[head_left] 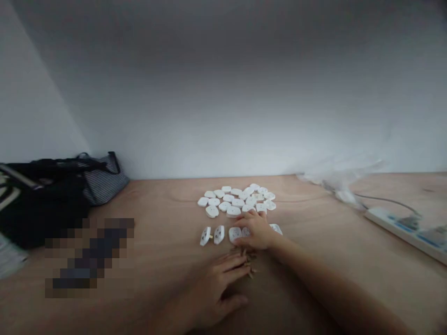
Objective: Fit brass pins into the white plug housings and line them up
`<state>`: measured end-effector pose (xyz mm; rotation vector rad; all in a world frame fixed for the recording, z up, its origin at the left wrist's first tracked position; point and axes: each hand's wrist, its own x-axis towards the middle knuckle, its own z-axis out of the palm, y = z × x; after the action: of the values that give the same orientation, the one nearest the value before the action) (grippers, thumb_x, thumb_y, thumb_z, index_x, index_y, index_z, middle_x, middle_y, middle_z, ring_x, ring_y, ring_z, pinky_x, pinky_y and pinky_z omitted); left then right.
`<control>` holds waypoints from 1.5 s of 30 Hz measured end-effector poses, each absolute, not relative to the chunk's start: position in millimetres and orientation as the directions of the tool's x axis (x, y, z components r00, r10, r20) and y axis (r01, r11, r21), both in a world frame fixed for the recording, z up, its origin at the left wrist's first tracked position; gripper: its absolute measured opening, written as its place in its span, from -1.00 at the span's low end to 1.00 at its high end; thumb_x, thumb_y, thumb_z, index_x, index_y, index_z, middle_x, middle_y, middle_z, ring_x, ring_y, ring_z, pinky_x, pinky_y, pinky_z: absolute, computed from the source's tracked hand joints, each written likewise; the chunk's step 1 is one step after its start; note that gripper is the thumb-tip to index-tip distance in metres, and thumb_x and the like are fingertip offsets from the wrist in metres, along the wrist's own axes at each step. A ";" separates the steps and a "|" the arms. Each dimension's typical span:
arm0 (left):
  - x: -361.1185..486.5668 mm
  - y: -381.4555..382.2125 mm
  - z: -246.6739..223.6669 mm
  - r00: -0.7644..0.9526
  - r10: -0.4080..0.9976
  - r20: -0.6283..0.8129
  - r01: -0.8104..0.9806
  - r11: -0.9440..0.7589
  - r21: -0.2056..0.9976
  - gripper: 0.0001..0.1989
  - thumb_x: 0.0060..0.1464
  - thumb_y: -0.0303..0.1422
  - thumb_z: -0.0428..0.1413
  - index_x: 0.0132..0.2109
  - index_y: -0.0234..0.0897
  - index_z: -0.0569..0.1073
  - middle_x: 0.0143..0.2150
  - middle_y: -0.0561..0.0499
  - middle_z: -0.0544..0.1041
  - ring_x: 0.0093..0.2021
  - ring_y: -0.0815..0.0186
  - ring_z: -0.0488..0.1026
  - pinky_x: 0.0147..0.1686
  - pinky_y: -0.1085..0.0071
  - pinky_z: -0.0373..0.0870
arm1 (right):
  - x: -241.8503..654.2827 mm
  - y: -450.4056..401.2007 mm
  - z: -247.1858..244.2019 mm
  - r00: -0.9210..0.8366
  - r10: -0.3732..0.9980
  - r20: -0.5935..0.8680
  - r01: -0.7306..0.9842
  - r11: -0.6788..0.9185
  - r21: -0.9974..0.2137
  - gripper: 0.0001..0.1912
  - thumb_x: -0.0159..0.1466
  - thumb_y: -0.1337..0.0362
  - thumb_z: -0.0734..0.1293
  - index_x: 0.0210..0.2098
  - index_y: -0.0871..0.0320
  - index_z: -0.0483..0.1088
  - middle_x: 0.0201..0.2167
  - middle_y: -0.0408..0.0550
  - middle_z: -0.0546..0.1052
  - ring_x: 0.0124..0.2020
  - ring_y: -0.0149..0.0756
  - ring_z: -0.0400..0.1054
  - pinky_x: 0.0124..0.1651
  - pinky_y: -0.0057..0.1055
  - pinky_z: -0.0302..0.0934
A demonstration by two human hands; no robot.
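My right hand point(256, 231) reaches over a short row of white plastic plug pieces, its thumb and fingers apart. It covers part of a white plug piece point(235, 235) and others beside it; whether it grips one is hard to see. Another piece point(276, 228) shows just past the wrist. Left of the hand, two white plug pieces point(219, 235) stand on edge, a brass pin poking from the leftmost one point(205, 236). Lower down, my left hand point(223, 284) lies with outstretched fingers at a small heap of brass pins point(250, 269), partly covering it.
Behind the row, many white plug pieces point(238, 203) lie spread on the wooden table point(160, 218). At right are a power strip point(401, 230) with a cable and a clear plastic bag point(342, 184). A dark bag point(52, 195) and a pixelated dark item point(92, 256) are at left.
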<state>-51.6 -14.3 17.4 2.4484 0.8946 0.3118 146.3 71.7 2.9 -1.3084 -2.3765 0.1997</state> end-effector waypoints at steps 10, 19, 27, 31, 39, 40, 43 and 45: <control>-51.2 -9.6 7.1 0.649 0.732 0.206 0.502 -0.615 0.608 -0.59 0.03 -0.36 0.14 0.08 -0.12 0.39 0.11 -0.05 0.40 0.10 0.15 0.33 0.10 0.18 0.26 | 166.3 43.0 15.0 -0.394 0.791 0.467 0.742 0.574 -0.347 -0.55 -0.03 -0.07 0.42 -0.23 0.04 0.48 -0.19 -0.03 0.52 -0.13 -0.10 0.25 -0.03 -0.12 -0.10; -47.1 1.2 2.2 0.587 0.752 0.301 0.505 -0.630 0.589 -0.73 0.05 -0.38 0.13 -0.06 -0.18 0.49 -0.08 -0.05 0.49 -0.07 0.21 0.43 -0.04 0.28 0.37 | 186.5 -0.9 4.4 -0.497 0.806 0.322 0.691 0.591 -0.416 -0.49 -0.07 -0.14 0.41 -0.18 -0.06 0.46 -0.18 -0.08 0.51 -0.13 -0.09 0.28 -0.06 -0.14 -0.07; -42.2 3.9 -4.7 0.600 0.716 0.356 0.474 -0.677 0.563 -0.84 0.07 -0.43 0.11 -0.21 -0.19 0.56 -0.18 -0.04 0.50 -0.16 0.24 0.45 -0.14 0.34 0.39 | 187.0 -1.1 0.2 -0.511 0.809 0.291 0.687 0.587 -0.428 -0.37 -0.11 -0.13 0.43 -0.06 -0.10 0.40 -0.11 -0.07 0.48 -0.10 -0.07 0.27 -0.05 -0.15 -0.04; -41.6 6.0 -6.2 0.619 0.697 0.363 0.467 -0.697 0.544 -0.80 0.09 -0.46 0.08 -0.16 -0.16 0.55 -0.18 -0.03 0.48 -0.15 0.25 0.43 -0.13 0.34 0.37 | 186.0 -1.9 -2.5 -0.485 0.817 0.310 0.694 0.576 -0.432 -0.46 -0.09 -0.07 0.44 -0.13 -0.04 0.44 -0.17 -0.08 0.49 -0.13 -0.11 0.28 -0.07 -0.19 -0.02; -43.0 8.9 -11.0 0.682 0.620 0.387 0.442 -0.771 0.458 -0.79 0.09 -0.44 0.10 -0.15 -0.11 0.55 -0.18 -0.04 0.43 -0.14 0.23 0.37 -0.14 0.30 0.33 | 185.9 -2.3 -2.6 -0.450 0.819 0.354 0.689 0.571 -0.445 -0.50 -0.10 0.01 0.45 -0.17 -0.01 0.43 -0.20 -0.09 0.50 -0.14 -0.11 0.26 -0.07 -0.19 -0.05; -42.3 8.9 -10.7 0.682 0.623 0.383 0.442 -0.768 0.463 -0.81 0.09 -0.45 0.10 -0.17 -0.12 0.55 -0.19 -0.04 0.43 -0.15 0.23 0.38 -0.15 0.31 0.33 | 185.8 -2.7 -2.5 -0.450 0.818 0.359 0.687 0.573 -0.446 -0.49 -0.11 0.02 0.46 -0.16 -0.01 0.42 -0.21 -0.09 0.50 -0.15 -0.11 0.26 -0.07 -0.19 -0.05; -39.5 7.8 -7.9 0.677 0.633 0.375 0.436 -0.756 0.488 -0.85 0.12 -0.45 0.07 -0.27 -0.19 0.54 -0.21 -0.02 0.44 -0.16 0.26 0.38 -0.15 0.34 0.33 | 185.6 -4.2 -2.5 -0.441 0.819 0.368 0.690 0.571 -0.445 -0.50 -0.10 0.05 0.45 -0.16 0.00 0.42 -0.25 -0.10 0.51 -0.17 -0.11 0.27 -0.08 -0.19 -0.05; -38.1 6.7 -5.9 0.663 0.641 0.386 0.425 -0.748 0.511 -0.85 0.15 -0.46 0.03 -0.30 -0.24 0.50 -0.23 -0.02 0.45 -0.17 0.28 0.39 -0.15 0.37 0.33 | 185.1 -5.1 -2.7 -0.427 0.823 0.376 0.697 0.564 -0.443 -0.52 -0.10 0.08 0.44 -0.17 0.01 0.41 -0.27 -0.11 0.52 -0.18 -0.12 0.27 -0.09 -0.19 -0.06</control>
<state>-38.1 6.7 -5.9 2.5027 0.8390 0.7892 185.1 -5.1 -2.7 -1.2139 -2.2401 0.2962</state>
